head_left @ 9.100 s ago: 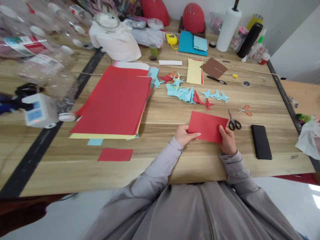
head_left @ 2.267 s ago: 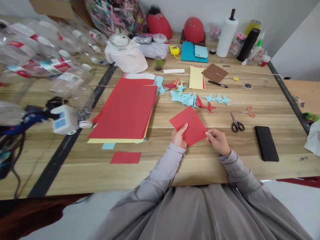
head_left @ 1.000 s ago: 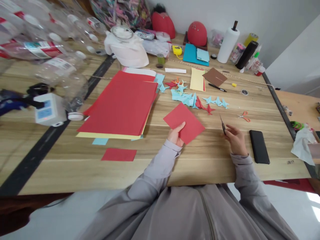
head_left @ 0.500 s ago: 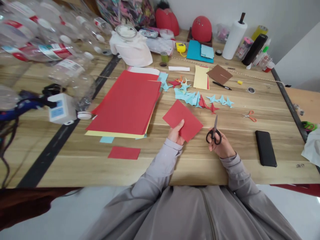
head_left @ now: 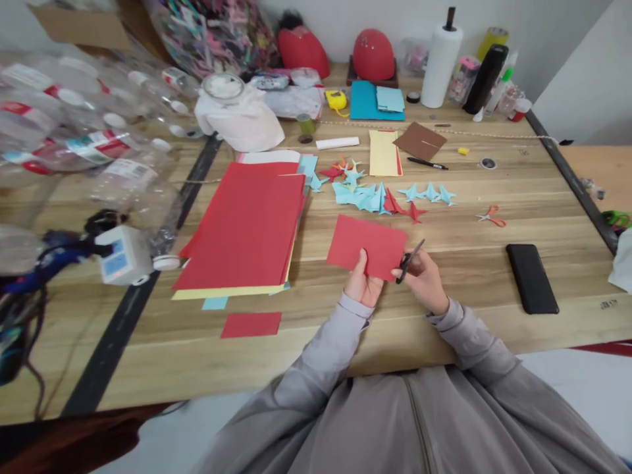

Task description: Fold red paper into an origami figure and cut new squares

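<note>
My left hand (head_left: 364, 282) grips a red sheet of paper (head_left: 368, 243) by its lower edge, thumb on top, above the table. At the sheet's right corner is my right hand (head_left: 425, 280), closed around black-handled scissors (head_left: 411, 261); its thumb and finger are at the paper's edge, and whether they touch it I cannot tell. The scissor blades point up and to the right. Beyond the sheet lie folded blue paper shapes (head_left: 363, 196) and red ones (head_left: 413, 211). A stack of large red sheets (head_left: 241, 230) lies to the left, with a small red strip (head_left: 251, 324) below it.
Orange-handled scissors (head_left: 492, 216) and a black phone (head_left: 532, 278) lie on the right. Farther back are a pen (head_left: 427, 163), brown paper (head_left: 421, 141) and a yellow tape measure (head_left: 336, 100). Plastic bottles (head_left: 128, 178) crowd the left, beside a white box-shaped device (head_left: 124, 255).
The red sheet has turned so its long edge faces me more. My right hand has come left to the sheet's corner, and the scissors have tilted over to the right.
</note>
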